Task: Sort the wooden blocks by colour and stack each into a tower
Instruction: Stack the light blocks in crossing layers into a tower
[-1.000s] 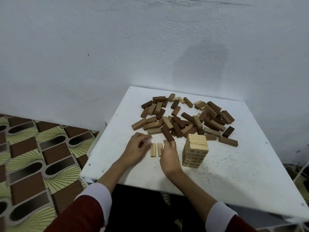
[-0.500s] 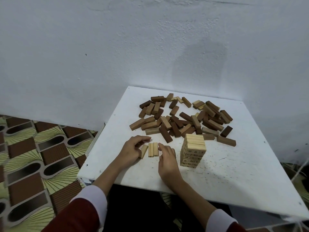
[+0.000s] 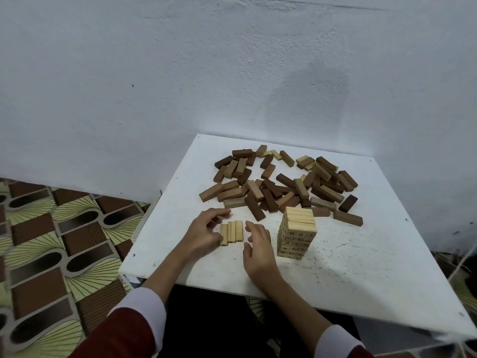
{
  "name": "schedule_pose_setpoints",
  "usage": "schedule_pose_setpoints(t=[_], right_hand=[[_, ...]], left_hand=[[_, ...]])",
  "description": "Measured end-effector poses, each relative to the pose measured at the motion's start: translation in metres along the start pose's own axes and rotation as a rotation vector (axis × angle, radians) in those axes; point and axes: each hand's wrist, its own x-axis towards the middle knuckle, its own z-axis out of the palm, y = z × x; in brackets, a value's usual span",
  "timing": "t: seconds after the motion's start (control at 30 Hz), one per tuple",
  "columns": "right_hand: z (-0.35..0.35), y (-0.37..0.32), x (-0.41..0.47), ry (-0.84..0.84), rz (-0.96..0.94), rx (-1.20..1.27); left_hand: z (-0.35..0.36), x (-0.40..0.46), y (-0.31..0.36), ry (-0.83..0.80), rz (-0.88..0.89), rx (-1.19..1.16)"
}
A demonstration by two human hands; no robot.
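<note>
I have three pale blocks (image 3: 231, 232) lying flat on the white table (image 3: 361, 267), side by side and touching, long edges together. I read this as a layer being squared up before it goes on the tower, since a row of three matches the tower's width.

My left hand (image 3: 204, 232) sits against the left end block, fingers loosely curved, thumb reaching over the far side; it appears to press rather than clasp, though I cannot tell for certain whether the fingertips pinch the block. My right hand (image 3: 258, 248) is just beside the right block, fingers relaxed and spread, holding nothing. The two hands bracket the row, presumably to close any gaps.

The pale tower (image 3: 296, 233) stands upright just right of my right hand, several layers high, upper layers slightly offset.

The unsorted pile (image 3: 281, 184) lies beyond, near the wall: mostly dark and mid-brown blocks, a few pale ones at the far edge. No brown tower exists yet, so I judge the task to be early.

Risk: lifting three loose blocks together may let the middle one drop.
</note>
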Motion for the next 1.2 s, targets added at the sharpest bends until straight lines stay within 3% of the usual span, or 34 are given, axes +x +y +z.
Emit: schedule_pose_setpoints(t=[0.2,0.5,1.2], right_hand=[[0.0009,0.0028,0.0006,-0.036,-0.031,0.001],[0.0004,0.0041,0.0004,-0.018,-0.069,0.034],[-0.0016,0.0067,0.0055,-0.079,-0.02,0.046]], left_hand=[[-0.0109,0.006,-0.0016,-0.233,0.048,0.257],[-0.0048,0.0042,-0.0032,-0.168,0.09,0.244],[-0.0052,0.0053,-0.0076,-0.253,0.059,0.144]])
